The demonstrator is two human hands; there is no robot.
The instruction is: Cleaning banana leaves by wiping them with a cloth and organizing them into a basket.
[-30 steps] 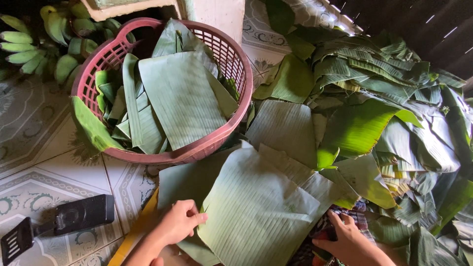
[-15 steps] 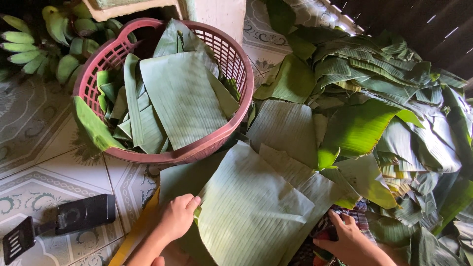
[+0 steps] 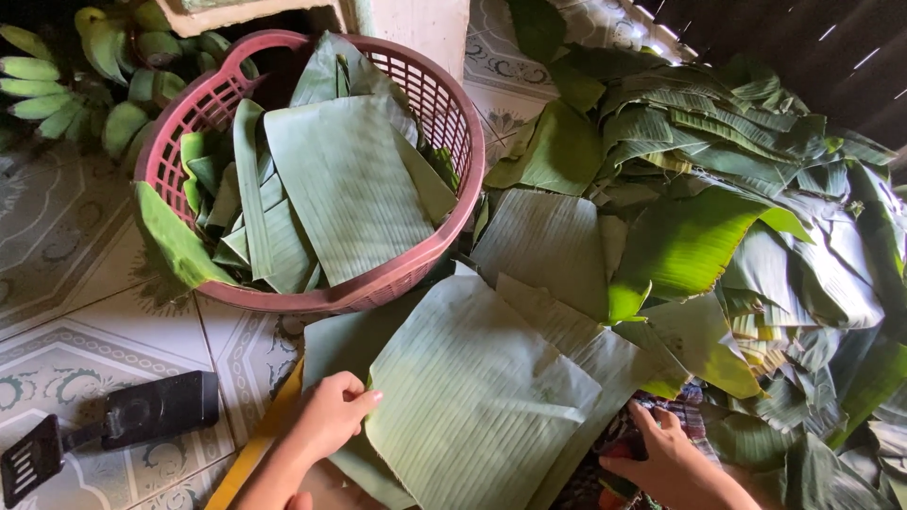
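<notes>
Head view has the left hand (image 3: pixel 331 416) curled on the near-left edge of a pale cut banana leaf (image 3: pixel 472 397) and the right hand (image 3: pixel 661 458), fingers loosely spread, at its right edge, while beyond that leaf stands a red basket (image 3: pixel 453 123) of trimmed leaves.

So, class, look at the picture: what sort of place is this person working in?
Probably the floor of a home or porch, used for food preparation: patterned floor tiles, a red plastic basket of cut banana leaves, and green bananas beside it.
</notes>
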